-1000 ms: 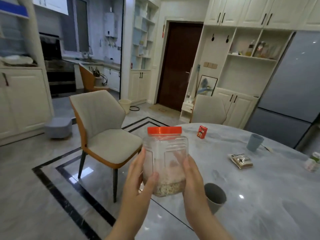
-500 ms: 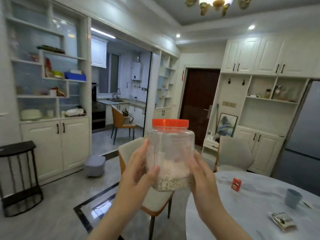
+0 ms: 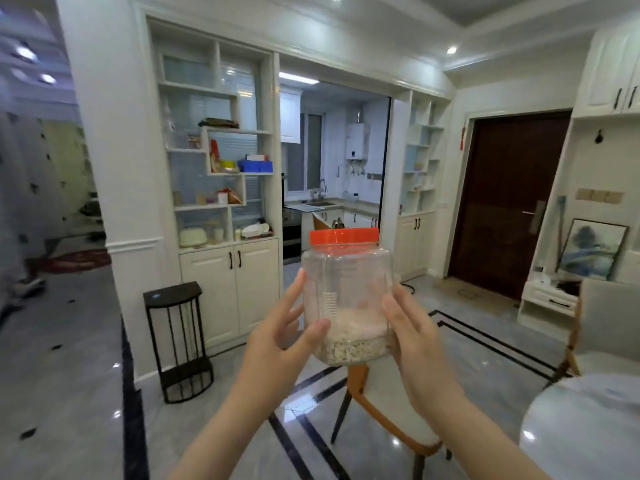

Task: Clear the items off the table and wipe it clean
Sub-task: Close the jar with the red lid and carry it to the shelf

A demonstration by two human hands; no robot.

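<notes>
Left hand: the left hand (image 3: 277, 336) is pressing against the left wall of the jar (image 3: 347, 299), fingers spread and nearly straight, thumb lying across the lower front of the jar.
Right hand: the right hand (image 3: 414, 329) is pressing on the jar's right wall, fingers reaching up along its side; how far they are curling behind it cannot be told.
Grip width: the two palms are standing one jar-width apart, with the jar clamped between them.
Jar: clear plastic, upright, being held in the air in front of the person, well apart from the table (image 3: 585, 431) showing at the lower right corner.
Lid: an orange lid (image 3: 344, 236) is sitting closed on top.
Contents: a shallow layer of pale flakes (image 3: 349, 349) is lying at the bottom, level with the left thumb.
Below the jar: a chair (image 3: 388, 407) with orange legs is standing on the floor under the hands.
Ahead: white shelving with cabinets (image 3: 230, 282) is facing the person.
</notes>
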